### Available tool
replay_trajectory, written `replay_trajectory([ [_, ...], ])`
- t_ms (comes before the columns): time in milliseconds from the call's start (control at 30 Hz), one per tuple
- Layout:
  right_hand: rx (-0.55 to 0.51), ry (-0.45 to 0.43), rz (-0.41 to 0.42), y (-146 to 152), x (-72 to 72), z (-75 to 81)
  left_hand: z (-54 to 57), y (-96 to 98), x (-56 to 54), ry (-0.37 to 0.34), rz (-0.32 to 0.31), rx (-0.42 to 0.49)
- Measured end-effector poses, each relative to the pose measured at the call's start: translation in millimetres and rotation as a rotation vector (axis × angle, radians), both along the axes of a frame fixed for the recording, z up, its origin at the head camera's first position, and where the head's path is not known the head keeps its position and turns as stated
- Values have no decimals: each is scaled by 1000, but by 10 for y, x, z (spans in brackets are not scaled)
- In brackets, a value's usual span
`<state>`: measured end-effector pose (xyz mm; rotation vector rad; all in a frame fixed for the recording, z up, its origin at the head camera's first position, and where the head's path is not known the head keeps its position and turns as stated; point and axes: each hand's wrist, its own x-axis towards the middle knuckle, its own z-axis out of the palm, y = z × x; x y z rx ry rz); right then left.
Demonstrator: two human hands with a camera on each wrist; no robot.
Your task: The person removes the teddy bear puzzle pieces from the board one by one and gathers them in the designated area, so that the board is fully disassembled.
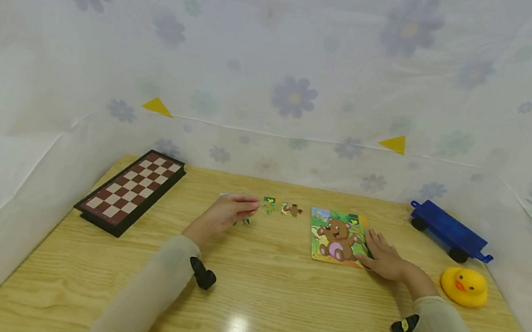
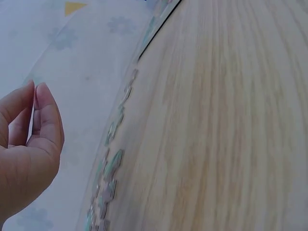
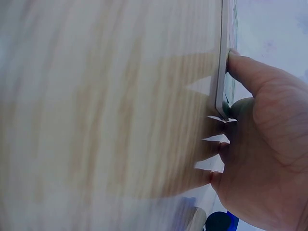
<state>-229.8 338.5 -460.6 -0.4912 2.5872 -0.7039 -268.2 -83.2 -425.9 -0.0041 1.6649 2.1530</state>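
Several puzzle pieces lie by the left hand; from here I cannot tell if its fingers hold one; the right hand, fingers spread, touches the bear puzzle right of them

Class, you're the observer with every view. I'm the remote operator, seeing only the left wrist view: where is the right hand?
Observer: The right hand touches the right side of the bear puzzle.
Operator: What sits to the right of that hand, near its wrist?
Observer: A yellow duck.
Operator: And far left of the left hand?
Observer: A brown-and-white checkered board with black sides.
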Motion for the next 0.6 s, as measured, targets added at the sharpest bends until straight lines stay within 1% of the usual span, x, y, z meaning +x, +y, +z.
replay_trajectory([
  [33,14,1,-8,-2,4,-3,4,50,-3,5,-7,17],
  [100,6,-3,-16,-3,6,-14,15,149,-7,9,-21,50],
  [233,18,-5,-26,7,2,-34,28,363,-21,7,-67,112],
  [300,23,-5,-26,11,2,-41,30,470,-22,-6,-84,139],
  [467,22,-1,-28,6,-6,-37,21,721,-13,-31,-113,169],
  [600,27,4,-27,-1,-7,-21,-21,886,-14,-27,-141,141],
])
